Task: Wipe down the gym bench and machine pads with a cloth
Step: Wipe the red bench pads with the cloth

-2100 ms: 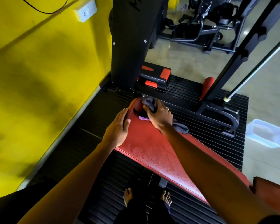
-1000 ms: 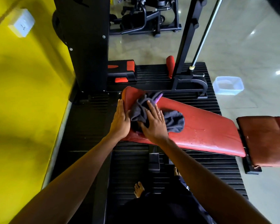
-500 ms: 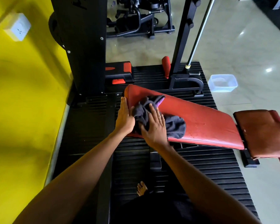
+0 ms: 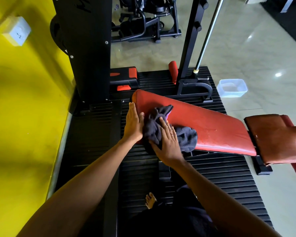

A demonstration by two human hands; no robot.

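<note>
My right hand [image 4: 167,142] lies flat on the dark cloth [image 4: 186,136], fingers [image 4: 164,124] straight and spread, pressing the bunched fabric down rather than gripping it; a thin ring [image 4: 172,134] shows on one finger. The cloth sits on the red bench [image 4: 212,127], toward its left end and at the near edge, with a fold sticking up past my fingertips and a bit of purple showing there. My left hand [image 4: 133,124] is also released, its fingers [image 4: 132,108] straight and together, laid along the left end of the bench with the thumb touching the cloth. The bench runs from upper left to lower right, and its red cover carries small wet-looking specks to the right of the cloth. A brown seat pad [image 4: 277,139] adjoins the right end of the bench. Under everything is a black ribbed mat [image 4: 212,177], and my bare foot [image 4: 150,200] shows on it below my arms. Behind the bench a wide black column [image 4: 87,48] rises beside the yellow wall [image 4: 24,117], which carries a white socket box [image 4: 17,33]. A slimmer black post [image 4: 190,48] and a steel bar [image 4: 210,31] stand further right, with a red roller [image 4: 173,71] at their foot. A clear plastic tub [image 4: 232,88] rests on the pale floor [image 4: 263,57] just off the mat's far right corner, and another black machine [image 4: 143,23] stands at the back.
</note>
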